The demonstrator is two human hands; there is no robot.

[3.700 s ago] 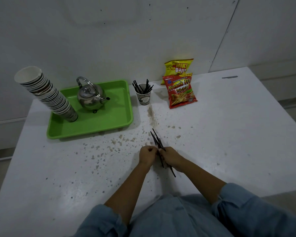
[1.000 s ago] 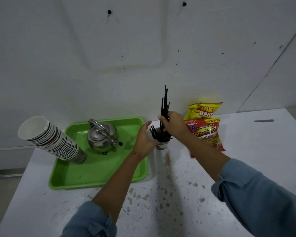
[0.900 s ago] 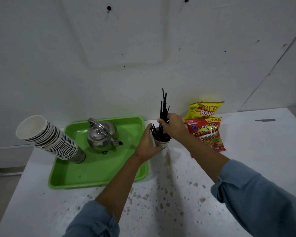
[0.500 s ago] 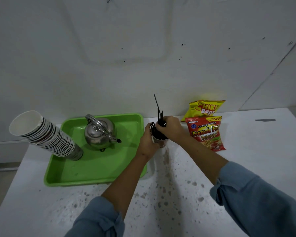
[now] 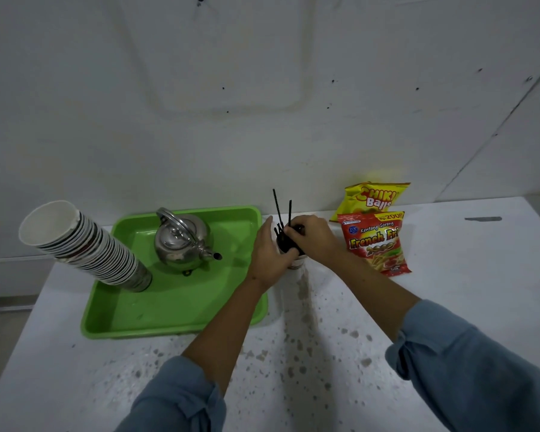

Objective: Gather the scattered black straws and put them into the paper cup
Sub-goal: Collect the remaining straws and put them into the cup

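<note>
The paper cup stands on the white table just right of the green tray, mostly hidden by both hands. My left hand wraps around its left side. My right hand sits on top of the cup, fingers closed on the bundle of black straws. Two straws stick up above the hands; the others are pushed down inside the cup. No loose straws show on the table.
A green tray at the left holds a steel kettle and a leaning stack of paper cups. Two snack bags, yellow and red, lie right of the cup against the wall. The table is speckled with stains.
My right hand carried the straws from the table's middle to the cup and lowered them in. My left hand closed around the cup. The straws now stand much lower.
</note>
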